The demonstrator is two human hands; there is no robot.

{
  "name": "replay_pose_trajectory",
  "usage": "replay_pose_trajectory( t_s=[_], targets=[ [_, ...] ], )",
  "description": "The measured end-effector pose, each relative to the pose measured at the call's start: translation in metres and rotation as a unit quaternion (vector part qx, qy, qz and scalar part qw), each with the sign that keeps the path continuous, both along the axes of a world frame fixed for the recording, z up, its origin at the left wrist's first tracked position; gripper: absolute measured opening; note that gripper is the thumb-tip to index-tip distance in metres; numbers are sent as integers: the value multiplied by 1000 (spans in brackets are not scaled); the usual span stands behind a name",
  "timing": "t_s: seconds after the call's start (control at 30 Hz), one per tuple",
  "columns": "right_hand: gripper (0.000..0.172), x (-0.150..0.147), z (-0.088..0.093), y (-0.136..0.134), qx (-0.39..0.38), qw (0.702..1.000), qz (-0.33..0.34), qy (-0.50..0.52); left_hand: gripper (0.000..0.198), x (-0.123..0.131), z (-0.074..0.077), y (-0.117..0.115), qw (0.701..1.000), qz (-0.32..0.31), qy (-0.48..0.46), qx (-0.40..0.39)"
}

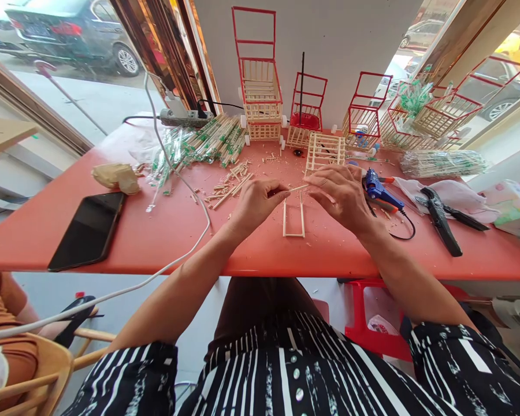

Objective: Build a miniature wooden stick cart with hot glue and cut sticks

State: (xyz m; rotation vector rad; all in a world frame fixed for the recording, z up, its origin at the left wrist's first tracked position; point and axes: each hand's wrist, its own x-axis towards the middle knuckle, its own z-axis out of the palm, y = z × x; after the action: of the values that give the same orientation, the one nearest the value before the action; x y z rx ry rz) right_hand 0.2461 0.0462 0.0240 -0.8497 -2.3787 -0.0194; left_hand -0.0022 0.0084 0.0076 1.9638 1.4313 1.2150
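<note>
One black smartphone [89, 228] lies well to the left of the left hand [260, 199], and cut wooden sticks [234, 188] are scattered just beyond that hand. The left hand is pinched, thumb tip against forefinger, on the left end of a thin wooden stick [297, 188], which spans the gap between the two sets of fingertips; its long axis runs crosswise from hand to hand, rising slightly towards the right. On the body's side of that gap, just nearer than the fingertips, a narrow stick frame [293, 235] rests on the red tabletop [251, 254]. Its long sides run away from the body, so the held stick runs roughly square to them and close to parallel with the frame's near bar; the left fingertips are closer to the frame than the right ones, and whether stick and frame touch I cannot tell. At the stick's right end is the right hand [340, 190], fingers loosely curved, thumb apart from them; whether it grips the end I cannot tell. A slatted wooden basket [327, 151] sits just beyond its fingertips, a blue glue gun [381, 190] just to its right, black-handled cutters [444, 222] farther right
</note>
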Motion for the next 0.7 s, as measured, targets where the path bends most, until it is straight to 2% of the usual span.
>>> replay_pose_trajectory(
  t_s=[0.17,0.27,0.43,0.53,0.7],
  targets=[
    [32,-2,-7,0,-17,998,15,-64,10,2,0,-2,999,-15,25,14],
    [35,-2,-10,2,-64,997,33,-36,3,0,1,0,999,2,25,19],
    [39,-2,-9,4,-110,989,-19,93,32,-15,2,10,992,94,-71,50],
    [44,-3,-10,7,-184,970,-52,149,38,-20,-2,15,986,108,-121,44],
    [57,-5,-14,12,-319,918,-42,232,22,-15,-3,12,992,73,-105,19]
  ],
)
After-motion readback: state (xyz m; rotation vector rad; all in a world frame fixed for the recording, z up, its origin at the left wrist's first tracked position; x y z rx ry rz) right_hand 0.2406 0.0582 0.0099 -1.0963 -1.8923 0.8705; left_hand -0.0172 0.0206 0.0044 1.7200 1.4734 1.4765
